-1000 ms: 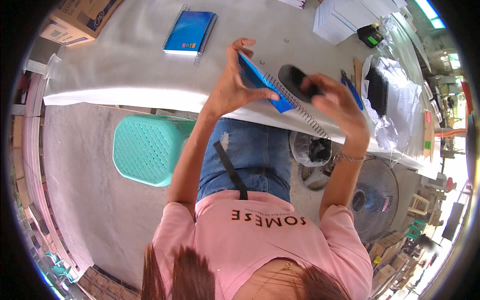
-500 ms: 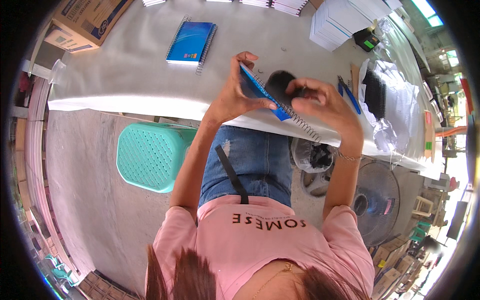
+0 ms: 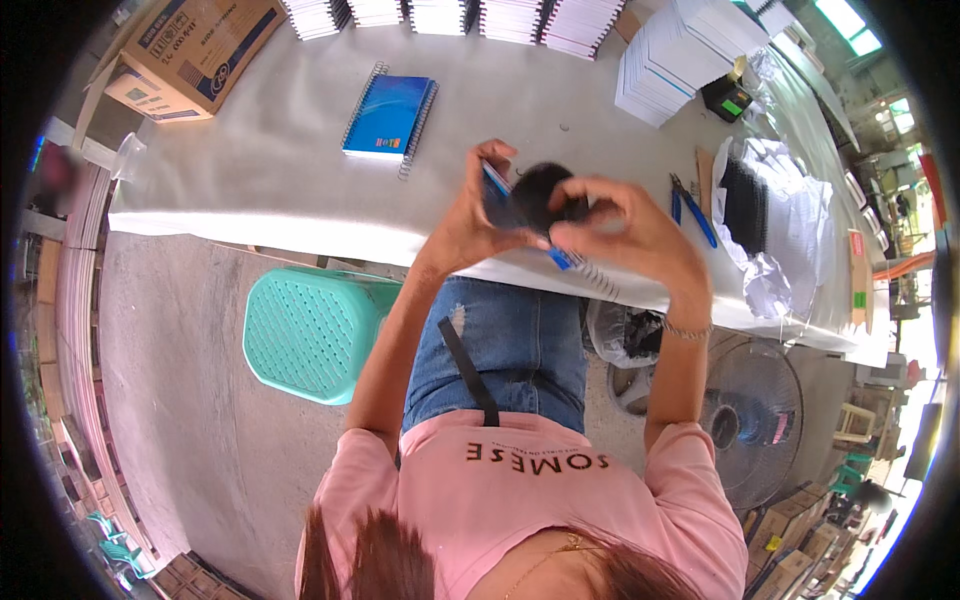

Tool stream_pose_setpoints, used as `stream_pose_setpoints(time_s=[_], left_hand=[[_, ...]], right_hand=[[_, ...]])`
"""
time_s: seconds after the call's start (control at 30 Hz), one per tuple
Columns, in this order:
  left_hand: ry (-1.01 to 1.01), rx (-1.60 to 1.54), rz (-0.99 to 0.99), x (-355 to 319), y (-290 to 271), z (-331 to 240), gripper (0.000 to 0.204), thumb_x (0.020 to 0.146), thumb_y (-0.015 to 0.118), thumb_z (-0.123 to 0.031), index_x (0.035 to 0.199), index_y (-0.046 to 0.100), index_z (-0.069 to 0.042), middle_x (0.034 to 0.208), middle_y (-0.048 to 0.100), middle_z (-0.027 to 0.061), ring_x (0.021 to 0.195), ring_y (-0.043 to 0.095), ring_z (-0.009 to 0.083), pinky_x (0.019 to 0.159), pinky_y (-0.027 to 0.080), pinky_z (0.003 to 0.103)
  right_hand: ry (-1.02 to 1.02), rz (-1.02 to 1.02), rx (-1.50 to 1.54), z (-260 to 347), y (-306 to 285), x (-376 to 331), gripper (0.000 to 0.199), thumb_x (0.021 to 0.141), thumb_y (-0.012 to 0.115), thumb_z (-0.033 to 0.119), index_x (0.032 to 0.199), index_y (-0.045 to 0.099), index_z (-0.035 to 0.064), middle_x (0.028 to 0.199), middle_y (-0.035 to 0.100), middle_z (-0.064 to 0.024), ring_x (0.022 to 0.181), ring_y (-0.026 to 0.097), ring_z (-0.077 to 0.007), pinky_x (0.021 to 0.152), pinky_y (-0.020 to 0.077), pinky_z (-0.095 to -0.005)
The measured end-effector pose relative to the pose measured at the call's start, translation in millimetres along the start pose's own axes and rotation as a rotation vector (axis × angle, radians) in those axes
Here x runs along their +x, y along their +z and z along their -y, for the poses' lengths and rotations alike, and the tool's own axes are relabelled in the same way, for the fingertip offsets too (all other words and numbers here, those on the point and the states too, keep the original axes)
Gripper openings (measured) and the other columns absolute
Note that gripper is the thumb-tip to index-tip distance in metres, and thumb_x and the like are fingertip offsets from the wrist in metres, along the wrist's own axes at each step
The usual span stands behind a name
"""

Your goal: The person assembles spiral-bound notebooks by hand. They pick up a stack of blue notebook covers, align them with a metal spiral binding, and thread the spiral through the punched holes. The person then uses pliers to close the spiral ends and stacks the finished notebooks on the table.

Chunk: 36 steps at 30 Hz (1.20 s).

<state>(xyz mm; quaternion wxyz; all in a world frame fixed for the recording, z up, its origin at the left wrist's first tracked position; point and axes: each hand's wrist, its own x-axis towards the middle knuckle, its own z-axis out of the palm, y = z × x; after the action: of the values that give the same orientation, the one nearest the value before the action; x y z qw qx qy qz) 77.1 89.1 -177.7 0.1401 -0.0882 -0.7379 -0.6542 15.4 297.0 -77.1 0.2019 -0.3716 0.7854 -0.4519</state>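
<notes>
A blue-covered spiral notebook (image 3: 559, 260) is in my left hand (image 3: 467, 222), held tilted and nearly edge-on above the table's front edge. My fingers are at its far end and my thumb lies along its near side. A loose metal wire coil (image 3: 598, 280) sticks out past the near corner, below my right hand. A dark round thing (image 3: 545, 195), smeared by motion, shows between my hands and covers part of the notebook. My right hand (image 3: 625, 225) is closed, its curled fingers against the dark thing's edge; what they grip is unclear.
Another blue spiral notebook (image 3: 388, 115) lies on the table (image 3: 270, 140). Stacks of bound pads (image 3: 440, 15) and white paper (image 3: 665, 70) stand at the far side. Blue-handled pliers (image 3: 695, 212) and black coils (image 3: 745, 205) on crumpled wrapping lie right. A green stool (image 3: 310, 335) stands left.
My view has shifted, so the table and its things sit lower in the picture. Both hands stay around the notebook; my right hand has shifted slightly left, nearer my left hand.
</notes>
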Motion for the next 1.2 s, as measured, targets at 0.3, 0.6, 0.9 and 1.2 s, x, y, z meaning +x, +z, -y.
stream_pose_setpoints(time_s=[0.3,0.6,0.9,1.2], left_hand=[[0.025,0.028,-0.003,-1.5,1.5,-4.2,0.108,0.053,0.099,-0.025,0.136,0.033,-0.008,0.120,0.044,0.0074,0.116,0.046,0.0219,0.103,0.038,0.036],[0.059,0.002,-0.050,-0.3,7.8,-1.4,0.097,0.062,0.095,-0.022,0.134,0.032,-0.007,0.122,0.045,0.0104,0.114,0.046,0.0210,0.099,0.040,0.035],[0.029,-0.006,-0.260,-3.9,19.3,-9.3,0.043,0.096,0.065,-0.022,0.126,0.039,-0.003,0.119,0.044,0.0095,0.110,0.043,0.0181,0.098,0.035,0.031],[0.067,0.132,-0.292,-4.0,7.9,-13.7,0.024,0.096,0.065,-0.015,0.113,0.055,-0.001,0.101,0.061,0.0094,0.089,0.057,0.0177,0.081,0.047,0.030]], right_hand=[[0.067,-0.001,0.301,-19.2,4.4,1.2,0.039,0.084,0.078,0.031,0.106,0.069,0.0003,0.089,0.065,-0.0011,0.068,0.055,-0.0032,0.061,0.0436,-0.0204],[0.007,-0.216,0.109,-36.4,14.9,24.4,0.045,0.086,0.077,0.034,0.117,0.064,0.0038,0.104,0.068,-0.0056,0.088,0.061,-0.0101,0.071,0.0479,-0.0258],[0.376,-0.805,-0.728,-98.8,-15.5,-34.5,0.060,0.088,0.070,0.044,0.136,0.052,0.0138,0.142,0.048,-0.0148,0.133,0.038,-0.0403,0.107,0.0309,-0.0545],[0.453,-0.828,-0.980,-151.1,-19.9,-73.6,0.056,0.094,0.063,0.038,0.142,0.046,0.0142,0.135,0.049,-0.0152,0.129,0.040,-0.0367,0.102,0.0310,-0.0563]])
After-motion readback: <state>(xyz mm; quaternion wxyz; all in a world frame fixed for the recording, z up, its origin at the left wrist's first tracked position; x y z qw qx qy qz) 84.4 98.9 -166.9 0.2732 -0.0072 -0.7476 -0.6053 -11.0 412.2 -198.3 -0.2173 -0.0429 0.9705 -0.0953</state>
